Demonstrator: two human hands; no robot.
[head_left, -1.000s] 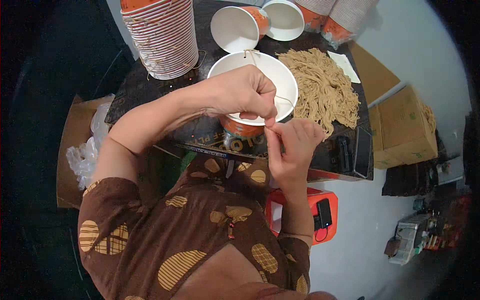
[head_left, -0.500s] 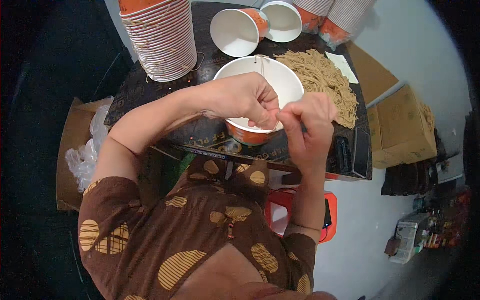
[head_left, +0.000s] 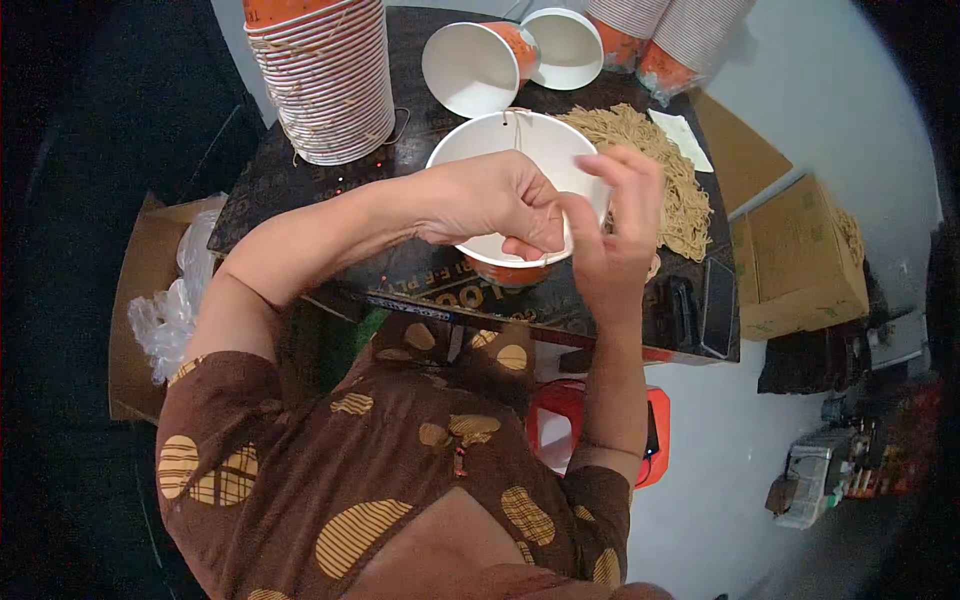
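Observation:
A paper bucket [head_left: 545, 140], white inside and orange outside, stands at the table's near edge with its mouth up. Thin tan string [head_left: 516, 126] passes through a hole at its far rim and hangs inside. My left hand [head_left: 510, 205] reaches across the bucket, its fingers closed in a pinch at the near right rim, where a bit of string shows below them. My right hand [head_left: 620, 220] is just right of it, fingers apart and slightly blurred, thumb tip by the left fingers. Nothing shows in the right hand. Exactly what lies between the left fingertips is hidden.
A tall stack of paper buckets [head_left: 325, 90] stands at left. Two buckets [head_left: 470, 68] lie on their sides at the back, beside more stacks. A heap of cut string [head_left: 680, 190] lies right, near a black phone-like object [head_left: 718, 305]. Cardboard boxes [head_left: 800, 265] flank the table.
My right hand has parted from the pinch beside my left fingers, and its fingers have opened and lifted. The left hand stays at the rim; the bucket has barely shifted.

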